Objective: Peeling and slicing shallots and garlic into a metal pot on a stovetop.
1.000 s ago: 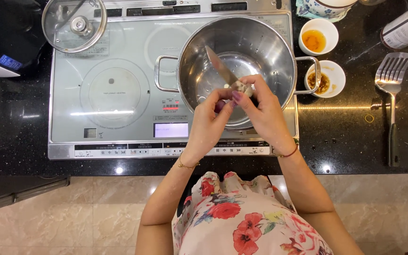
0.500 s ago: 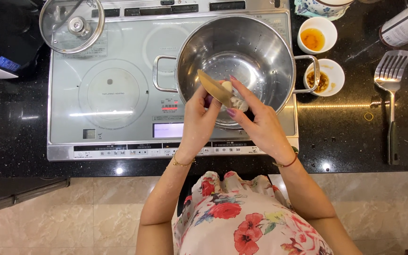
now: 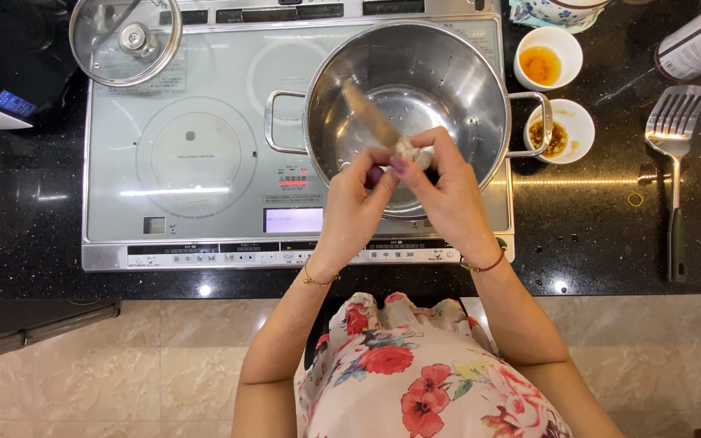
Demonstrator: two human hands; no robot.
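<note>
Both hands meet over the near rim of a large steel pot (image 3: 440, 77) on the cooktop (image 3: 196, 154). My left hand (image 3: 356, 199) grips a knife (image 3: 369, 113) whose blade points up and left across the pot's inside. My right hand (image 3: 446, 195) pinches a small pale piece of food (image 3: 408, 151) at its fingertips, right against the knife's base. The pot's inside looks bare apart from a few drops.
A glass lid (image 3: 126, 40) lies on the cooktop's far left corner. Two small white bowls of sauce (image 3: 548, 58) (image 3: 561, 130) stand right of the pot. A slotted metal spatula (image 3: 675, 154) lies on the black counter at the right. A dark appliance (image 3: 2, 65) is at far left.
The knife blade has swung between tilts over the pot while the hands stayed together. The hands have shifted slightly toward the pot's near rim.
</note>
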